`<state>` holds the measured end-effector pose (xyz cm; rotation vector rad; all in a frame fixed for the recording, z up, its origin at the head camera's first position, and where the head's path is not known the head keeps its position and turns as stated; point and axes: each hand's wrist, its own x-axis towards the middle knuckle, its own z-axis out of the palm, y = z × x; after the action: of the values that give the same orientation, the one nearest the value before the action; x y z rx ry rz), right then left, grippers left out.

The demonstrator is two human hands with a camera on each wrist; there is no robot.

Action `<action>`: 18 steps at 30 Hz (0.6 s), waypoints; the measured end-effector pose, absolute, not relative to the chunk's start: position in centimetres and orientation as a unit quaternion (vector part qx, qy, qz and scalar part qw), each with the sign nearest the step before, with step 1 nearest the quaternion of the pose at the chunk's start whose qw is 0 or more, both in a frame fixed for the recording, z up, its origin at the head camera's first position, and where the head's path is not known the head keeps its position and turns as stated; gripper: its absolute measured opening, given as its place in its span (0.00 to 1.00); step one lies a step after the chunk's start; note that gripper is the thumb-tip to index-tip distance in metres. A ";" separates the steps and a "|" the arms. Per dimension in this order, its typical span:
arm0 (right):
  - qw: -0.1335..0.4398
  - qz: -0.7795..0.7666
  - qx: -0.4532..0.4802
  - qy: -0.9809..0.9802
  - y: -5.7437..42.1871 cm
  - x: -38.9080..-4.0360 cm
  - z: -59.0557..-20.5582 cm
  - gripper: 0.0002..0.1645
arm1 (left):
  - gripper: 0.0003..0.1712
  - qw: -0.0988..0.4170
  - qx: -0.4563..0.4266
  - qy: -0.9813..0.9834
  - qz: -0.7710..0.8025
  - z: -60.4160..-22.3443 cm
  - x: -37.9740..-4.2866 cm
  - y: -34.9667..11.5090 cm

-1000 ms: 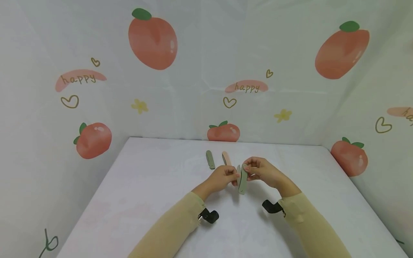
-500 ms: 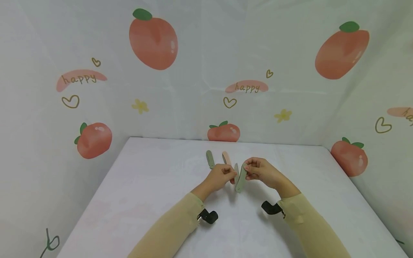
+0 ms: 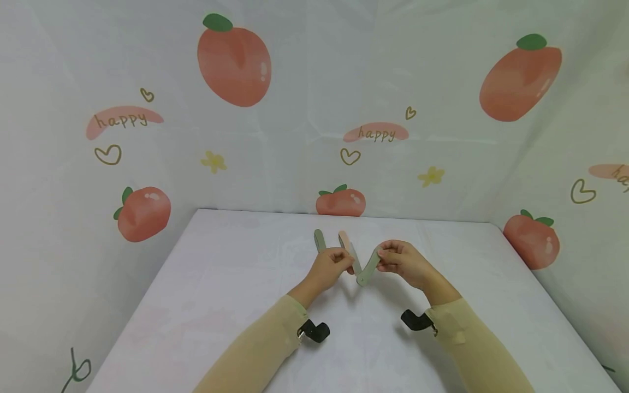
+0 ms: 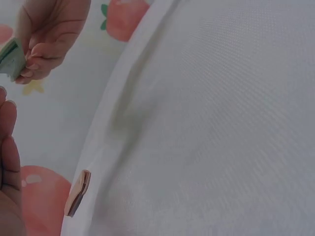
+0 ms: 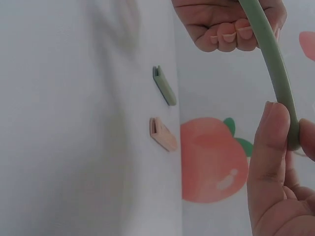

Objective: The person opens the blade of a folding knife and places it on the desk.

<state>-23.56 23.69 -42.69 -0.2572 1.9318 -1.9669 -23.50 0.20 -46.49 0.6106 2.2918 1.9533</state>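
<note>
A green folding knife (image 3: 368, 270) hangs between my two hands above the table, its handle and blade (image 3: 356, 263) spread into a V with the pivot at the bottom. My right hand (image 3: 407, 266) pinches the free end of the handle between thumb and fingers, as the right wrist view shows close up. At the blade, my left hand (image 3: 326, 270) pinches with thumb and fingertips. Behind the left hand a second green folding knife (image 3: 319, 239) lies folded on the table, partly covered. Beside it lies a folded pink folding knife (image 3: 343, 238), its near end overlapped by the hand.
The white-covered table (image 3: 236, 273) reaches back to a hanging cloth (image 3: 295, 109) printed with fruit, hearts and words. Black wrist cameras (image 3: 316, 331) sit at both sleeve cuffs.
The blade has swung out from the handle, widening from a narrow gap to a V. My left hand has shifted left, and the knife's pivot has moved slightly left and up.
</note>
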 end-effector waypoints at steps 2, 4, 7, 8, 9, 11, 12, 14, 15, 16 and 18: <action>0.183 -0.705 -0.088 0.680 23.8 -23.5 -42.8 0.08 | 0.13 0.026 0.195 0.737 0.647 -46.5 -23.5 0.1; 0.181 -0.710 -0.083 0.675 23.9 -23.4 -42.8 0.08 | 0.13 0.019 0.190 0.729 0.658 -46.5 -23.4 0.0; 0.180 -0.714 -0.086 0.670 24.0 -23.1 -42.9 0.08 | 0.13 0.016 0.192 0.715 0.672 -46.1 -23.1 -0.3; 0.180 -0.715 -0.087 0.670 24.0 -23.0 -42.9 0.08 | 0.13 0.019 0.193 0.712 0.675 -46.2 -23.1 -0.4; 0.179 -0.716 -0.087 0.669 24.0 -23.0 -42.8 0.08 | 0.13 0.023 0.193 0.710 0.677 -46.2 -23.1 -0.5; 0.179 -0.717 -0.090 0.667 24.0 -22.9 -42.8 0.06 | 0.13 0.030 0.196 0.706 0.680 -46.2 -23.1 -0.6; 0.179 -0.718 -0.093 0.666 24.0 -22.8 -42.8 0.06 | 0.13 0.033 0.197 0.706 0.680 -46.1 -23.0 -0.7; 0.178 -0.717 -0.095 0.667 24.1 -22.8 -42.8 0.05 | 0.12 0.040 0.196 0.708 0.677 -46.5 -23.2 -0.7; 0.178 -0.717 -0.097 0.667 24.2 -22.8 -42.8 0.05 | 0.11 0.044 0.196 0.709 0.676 -46.4 -23.1 -0.8; 0.177 -0.715 -0.099 0.668 24.2 -22.8 -42.9 0.05 | 0.11 0.049 0.196 0.710 0.675 -46.2 -23.0 -0.9; 0.177 -0.711 -0.101 0.673 24.3 -22.9 -42.9 0.04 | 0.09 0.062 0.193 0.715 0.670 -46.0 -23.0 -1.1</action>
<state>-22.86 24.31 -42.87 -0.2867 1.9054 -2.0125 -22.97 -1.12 -45.96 0.5830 2.1608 2.0252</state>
